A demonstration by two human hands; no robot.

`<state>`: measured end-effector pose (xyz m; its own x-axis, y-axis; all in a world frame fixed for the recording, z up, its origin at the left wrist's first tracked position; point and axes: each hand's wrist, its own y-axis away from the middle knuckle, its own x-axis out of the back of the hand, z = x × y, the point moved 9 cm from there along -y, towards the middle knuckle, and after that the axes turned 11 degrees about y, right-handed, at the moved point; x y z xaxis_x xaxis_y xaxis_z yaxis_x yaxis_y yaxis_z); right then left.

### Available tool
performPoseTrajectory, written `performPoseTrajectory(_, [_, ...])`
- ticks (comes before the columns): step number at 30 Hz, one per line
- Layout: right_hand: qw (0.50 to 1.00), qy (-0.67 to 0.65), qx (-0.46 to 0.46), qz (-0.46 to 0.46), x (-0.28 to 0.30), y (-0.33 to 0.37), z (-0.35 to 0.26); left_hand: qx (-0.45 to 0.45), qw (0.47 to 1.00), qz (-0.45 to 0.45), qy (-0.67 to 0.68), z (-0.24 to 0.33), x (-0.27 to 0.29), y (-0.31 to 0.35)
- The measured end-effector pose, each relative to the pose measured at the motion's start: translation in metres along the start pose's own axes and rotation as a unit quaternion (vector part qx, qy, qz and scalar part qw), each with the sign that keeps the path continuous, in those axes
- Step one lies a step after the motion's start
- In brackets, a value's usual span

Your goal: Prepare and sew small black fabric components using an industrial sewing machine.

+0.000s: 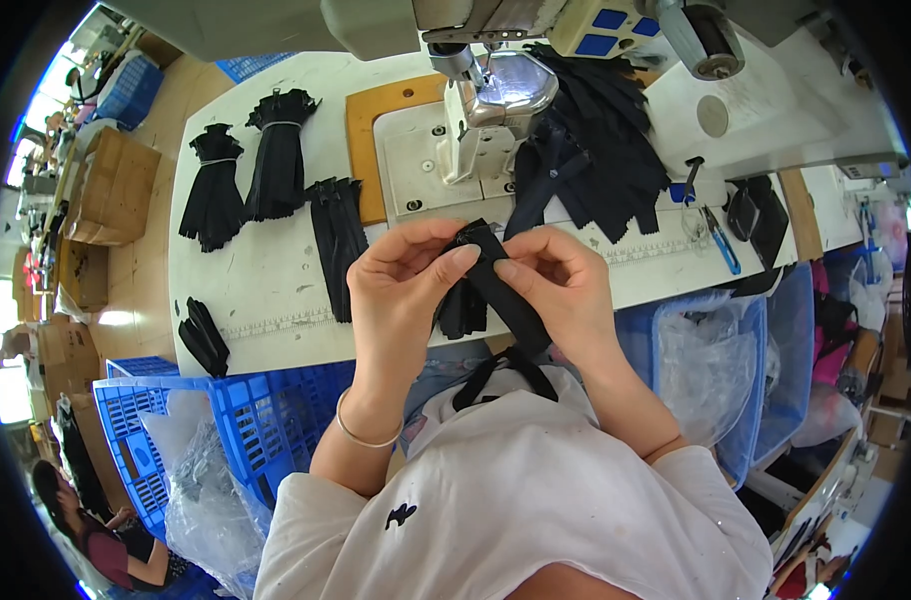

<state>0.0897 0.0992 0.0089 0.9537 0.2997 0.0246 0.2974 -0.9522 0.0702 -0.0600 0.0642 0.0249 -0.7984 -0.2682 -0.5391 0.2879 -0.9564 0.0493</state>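
Observation:
Between my two hands is a black zipper (512,298), held just in front of the sewing machine (466,140). My left hand (406,277) pinches its upper end with thumb and fingers. Gripping the tape's right edge, my right hand (568,292) has its thumb on top. The tape's lower part hangs down toward my lap. Behind it, a dark piece (463,312) shows partly; I cannot tell whether it belongs to the same zipper. A bunch of black zippers (336,235) lies on the white table left of my left hand. To the right rests a large loose pile of zippers (606,140).
Two tied zipper bundles (276,160) lie at the table's left, with a small black bunch (204,337) at the front corner. Blue-handled snips (722,243) sit at right. A blue crate (241,420) and a blue bin (711,370) flank me. Another person (111,540) sits at lower left.

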Motion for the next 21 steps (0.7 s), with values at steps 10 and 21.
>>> performPoseTrajectory(10, [0.984, 0.140, 0.106, -0.023, 0.005, -0.014, -0.044, 0.040, 0.995, -0.023, 0.092, 0.005, -0.011, -0.029])
performPoseTrajectory(21, [0.989, 0.023, 0.130, 0.068, -0.001, -0.052, -0.052, -0.003, 0.999, -0.005, 0.050, 0.019, -0.030, -0.077])
